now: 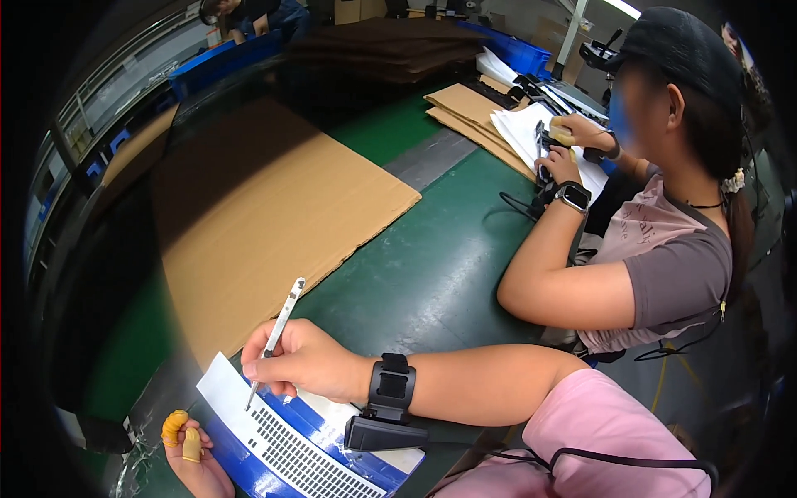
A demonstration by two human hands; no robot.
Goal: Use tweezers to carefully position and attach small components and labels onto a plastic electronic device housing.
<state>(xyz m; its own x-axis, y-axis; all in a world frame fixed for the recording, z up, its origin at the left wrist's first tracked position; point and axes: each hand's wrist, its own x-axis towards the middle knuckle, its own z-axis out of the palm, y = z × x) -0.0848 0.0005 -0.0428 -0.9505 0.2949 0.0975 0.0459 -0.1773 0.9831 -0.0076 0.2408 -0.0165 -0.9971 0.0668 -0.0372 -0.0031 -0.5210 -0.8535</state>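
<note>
My right hand [303,357] grips slim metal tweezers [286,314], their tip down on a white sheet [222,388] with rows of small black rectangular pieces. The tip meets the sheet near the top end of the rows, beside a piece. Beneath the sheet lies a glossy blue-and-white backing [222,448]. My left hand [193,456] is beside the backing's left edge, with yellow finger cots on two fingers. Those fingers are curled in toward each other; whether something small is between them cannot be made out.
A large brown cardboard sheet [290,207] lies on the green tabletop [432,257]. To my right, a co-worker [664,241] handles a dark part [544,145] over white paper [519,124]. Stacked dark boards [390,50] and a blue bin [519,50] stand at the back.
</note>
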